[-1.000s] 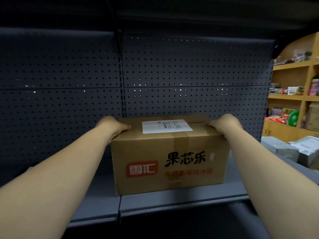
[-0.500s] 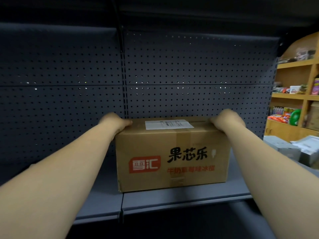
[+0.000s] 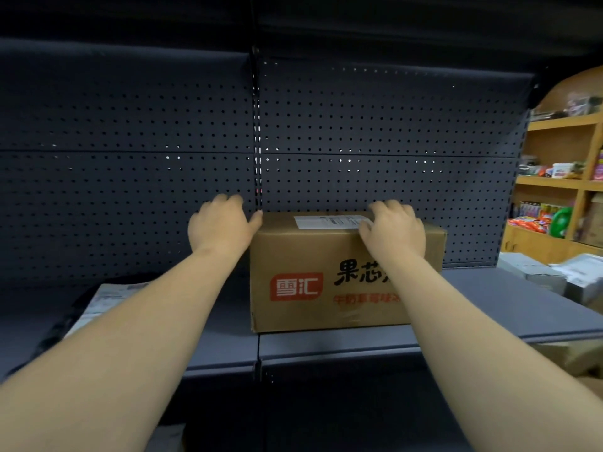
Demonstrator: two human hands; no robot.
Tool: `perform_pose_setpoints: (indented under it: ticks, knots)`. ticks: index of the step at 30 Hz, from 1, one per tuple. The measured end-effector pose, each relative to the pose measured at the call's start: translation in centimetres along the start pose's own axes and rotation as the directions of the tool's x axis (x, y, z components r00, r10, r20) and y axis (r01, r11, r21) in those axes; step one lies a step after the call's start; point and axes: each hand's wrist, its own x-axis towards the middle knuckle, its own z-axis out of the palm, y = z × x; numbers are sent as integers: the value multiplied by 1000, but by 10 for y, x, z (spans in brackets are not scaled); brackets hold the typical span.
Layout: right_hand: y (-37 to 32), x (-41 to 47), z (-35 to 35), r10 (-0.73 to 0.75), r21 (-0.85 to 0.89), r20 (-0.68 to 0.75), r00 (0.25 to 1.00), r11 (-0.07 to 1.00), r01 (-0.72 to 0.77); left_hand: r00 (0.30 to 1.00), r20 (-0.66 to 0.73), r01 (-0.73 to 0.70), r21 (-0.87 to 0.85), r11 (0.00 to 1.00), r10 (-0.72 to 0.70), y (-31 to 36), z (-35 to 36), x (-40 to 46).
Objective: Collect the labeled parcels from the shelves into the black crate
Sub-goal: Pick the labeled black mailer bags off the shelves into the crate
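Brown cardboard parcel [image 3: 346,272] standing upright on the dark metal shelf [image 3: 489,308], near its front edge and just right of the central upright joint, with its rear close to the perforated back panel [image 3: 130,190]. A white shipping label [image 3: 329,221] lies flat on the parcel's top face. Left hand [image 3: 222,223] at the parcel's upper left corner, thumb touching the top edge, fingers loosely bent and gripping nothing. Right hand [image 3: 396,228] resting on the top right of the parcel, fingers spread over the top and partly covering the label. A second labeled package [image 3: 104,301] lies at the shelf's left end, partly hidden by the left forearm. Wooden shelving [image 3: 567,177] with mixed goods stands beyond the right end.
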Motion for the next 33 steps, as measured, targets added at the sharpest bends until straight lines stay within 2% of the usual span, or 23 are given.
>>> perform_pose_setpoints:
  ticks: [4,11,16,21,25,33]
  knots:
    - [-33,-21,-2,-35,43,4,999,998,35,1000,-24,-4,23,1000,5,-28,-15,-16]
    - [-113,-70,-11,-87,132,10,996,988,85,999,11,29,98,995,-30,-98,-53,-56]
    - [-180,-120,-20,-135,193,78,988,974,117,997,41,63,166,984,-71,-163,-88,-98]
    - [-251,-174,-26,-192,257,184,964,956,142,987,73,119,249,961,-141,-233,-130,-145]
    - [-311,-219,-31,-235,287,213,948,943,169,975,93,161,340,926,-204,-291,-167,-186]
    - [-427,-302,-43,-393,451,259,882,857,249,935,87,273,446,852,-345,-392,-238,-267]
